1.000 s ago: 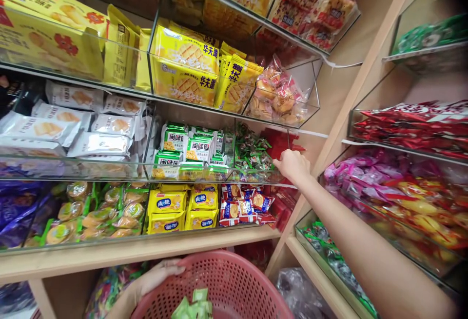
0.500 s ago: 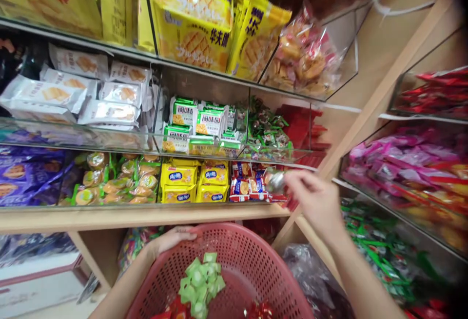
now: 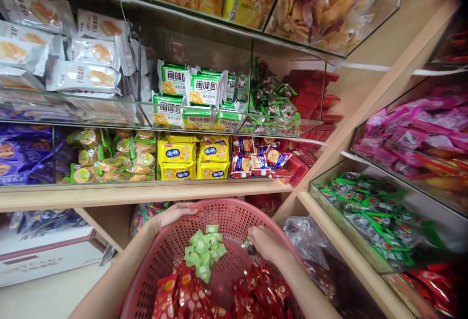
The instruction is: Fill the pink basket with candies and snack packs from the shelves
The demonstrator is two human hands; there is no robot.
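A red perforated plastic basket [image 3: 146,260] stands in front of me, below the shelf. My left hand [image 3: 175,215] is closed over its far-left rim. Inside the basket, my right hand [image 3: 263,242] pinches a small wrapped candy [image 3: 249,246] with a dark, shiny look, near the right wall. To its left sits a heap of pale green packets [image 3: 205,250]. Red patterned packets [image 3: 183,292] lie at the near left, and shiny red wrapped candies [image 3: 258,289] lie under my right forearm, which partly hides them.
Glass-fronted shelves ahead hold yellow packs [image 3: 177,155], red-and-blue biscuit packets [image 3: 258,163], green-and-white packs [image 3: 206,87] and green-wrapped candies [image 3: 272,102]. On the right, a glass bin [image 3: 318,202] of green candies juts out. A clear plastic bag [image 3: 307,236] is beside the basket. A white box [image 3: 47,255] stands lower left.
My right hand has come down from the lower shelf's right end into the basket, carrying the small candy. My left hand stays on the rim. The view has tilted lower.
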